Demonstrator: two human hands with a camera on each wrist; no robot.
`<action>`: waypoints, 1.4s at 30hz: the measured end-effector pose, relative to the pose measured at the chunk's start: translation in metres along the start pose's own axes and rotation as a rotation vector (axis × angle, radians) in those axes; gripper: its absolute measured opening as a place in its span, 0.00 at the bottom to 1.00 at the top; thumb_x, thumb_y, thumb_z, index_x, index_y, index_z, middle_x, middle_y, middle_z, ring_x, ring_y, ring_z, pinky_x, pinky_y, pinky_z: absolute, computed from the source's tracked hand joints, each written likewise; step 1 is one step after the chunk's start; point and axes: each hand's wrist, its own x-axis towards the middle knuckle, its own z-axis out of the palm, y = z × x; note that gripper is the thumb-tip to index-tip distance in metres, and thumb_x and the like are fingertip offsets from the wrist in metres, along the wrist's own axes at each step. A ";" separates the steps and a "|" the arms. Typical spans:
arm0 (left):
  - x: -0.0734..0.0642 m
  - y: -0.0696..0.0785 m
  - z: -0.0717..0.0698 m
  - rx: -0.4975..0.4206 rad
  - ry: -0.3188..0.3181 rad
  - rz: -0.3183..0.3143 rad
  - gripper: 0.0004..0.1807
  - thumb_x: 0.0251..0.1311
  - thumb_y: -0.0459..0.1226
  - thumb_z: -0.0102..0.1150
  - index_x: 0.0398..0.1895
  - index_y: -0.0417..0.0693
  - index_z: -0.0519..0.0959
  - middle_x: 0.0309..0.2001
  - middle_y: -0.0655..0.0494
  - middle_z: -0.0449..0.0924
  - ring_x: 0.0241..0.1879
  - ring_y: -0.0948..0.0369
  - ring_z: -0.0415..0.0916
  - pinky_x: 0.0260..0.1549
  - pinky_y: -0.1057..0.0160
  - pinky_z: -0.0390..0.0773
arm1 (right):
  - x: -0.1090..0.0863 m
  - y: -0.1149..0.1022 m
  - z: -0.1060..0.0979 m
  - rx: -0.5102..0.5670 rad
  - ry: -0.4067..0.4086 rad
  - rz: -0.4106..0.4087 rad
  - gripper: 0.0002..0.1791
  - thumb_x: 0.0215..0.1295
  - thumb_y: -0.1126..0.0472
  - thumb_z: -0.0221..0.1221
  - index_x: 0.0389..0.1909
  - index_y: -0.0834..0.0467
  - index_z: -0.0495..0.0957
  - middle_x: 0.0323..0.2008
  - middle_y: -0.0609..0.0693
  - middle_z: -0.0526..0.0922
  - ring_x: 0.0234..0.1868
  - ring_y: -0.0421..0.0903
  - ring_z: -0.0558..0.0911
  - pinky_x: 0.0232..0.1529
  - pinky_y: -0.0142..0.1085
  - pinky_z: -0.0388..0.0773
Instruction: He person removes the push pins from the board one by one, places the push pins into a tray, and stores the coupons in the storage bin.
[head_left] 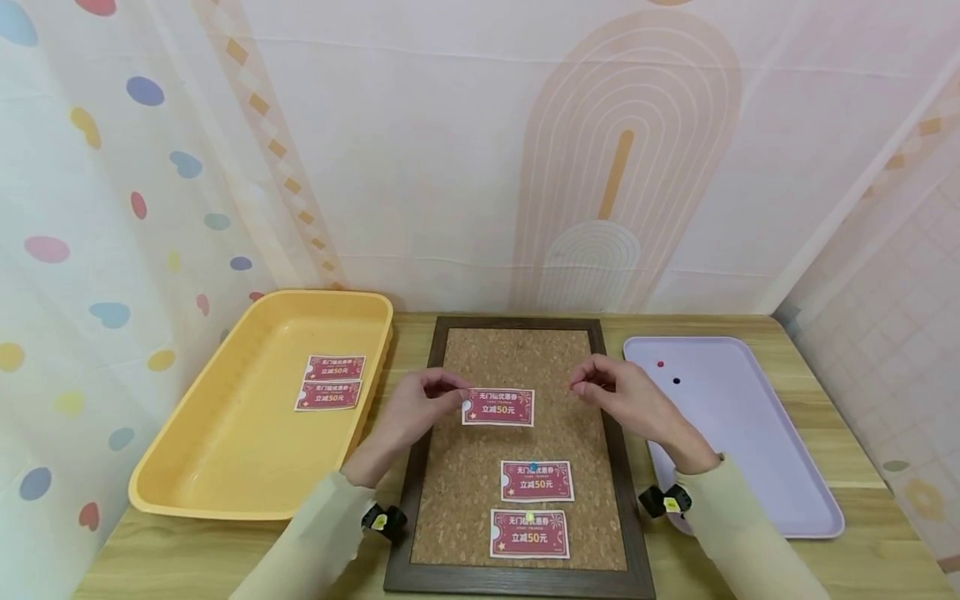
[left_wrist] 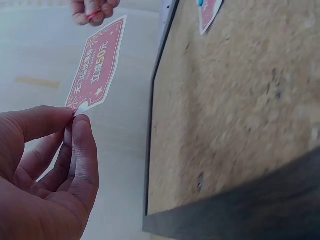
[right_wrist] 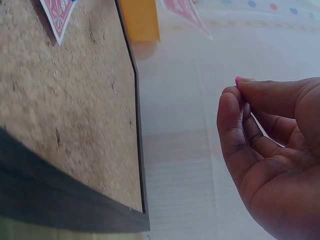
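Observation:
My left hand [head_left: 411,414] pinches the left end of a red paper coupon [head_left: 498,408] between thumb and fingertip, holding it above the framed corkboard [head_left: 457,492]. In the left wrist view the coupon [left_wrist: 98,62] is off the board surface. To its right, my right hand [head_left: 632,402] pinches a small pink pushpin [right_wrist: 239,80], mostly hidden by the fingertips. Lower on the board are two more coupons, the upper one [head_left: 537,482] with a blue pushpin [head_left: 533,467] at its top edge, the lower one [head_left: 529,535] with a yellowish pushpin [head_left: 530,517].
A yellow tray [head_left: 217,492] on the left holds two coupons [head_left: 327,396], one partly over the other. On the right, a lilac tray [head_left: 757,450] carries a red pushpin [head_left: 661,364] and a dark one [head_left: 677,381]. Patterned curtains [head_left: 420,167] hang behind the wooden table [head_left: 817,400].

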 end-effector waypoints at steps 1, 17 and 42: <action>0.000 0.000 -0.003 -0.010 -0.003 0.003 0.07 0.68 0.35 0.64 0.44 0.43 0.86 0.40 0.51 0.84 0.36 0.57 0.75 0.35 0.60 0.78 | -0.001 0.000 -0.001 -0.009 0.005 0.007 0.03 0.75 0.66 0.59 0.43 0.59 0.81 0.38 0.55 0.84 0.34 0.45 0.78 0.35 0.33 0.77; -0.007 0.012 -0.055 -0.010 0.112 0.020 0.09 0.68 0.35 0.65 0.47 0.41 0.86 0.43 0.48 0.86 0.41 0.55 0.79 0.41 0.63 0.81 | -0.010 0.004 -0.027 -0.045 0.075 0.067 0.04 0.74 0.65 0.61 0.44 0.62 0.81 0.37 0.56 0.84 0.36 0.43 0.79 0.36 0.33 0.76; -0.015 -0.016 -0.133 0.081 0.095 -0.033 0.16 0.71 0.40 0.64 0.52 0.36 0.84 0.40 0.52 0.87 0.35 0.63 0.80 0.33 0.65 0.81 | -0.029 0.027 -0.063 -0.141 0.117 0.098 0.04 0.74 0.68 0.60 0.44 0.65 0.80 0.33 0.57 0.82 0.35 0.51 0.82 0.37 0.32 0.76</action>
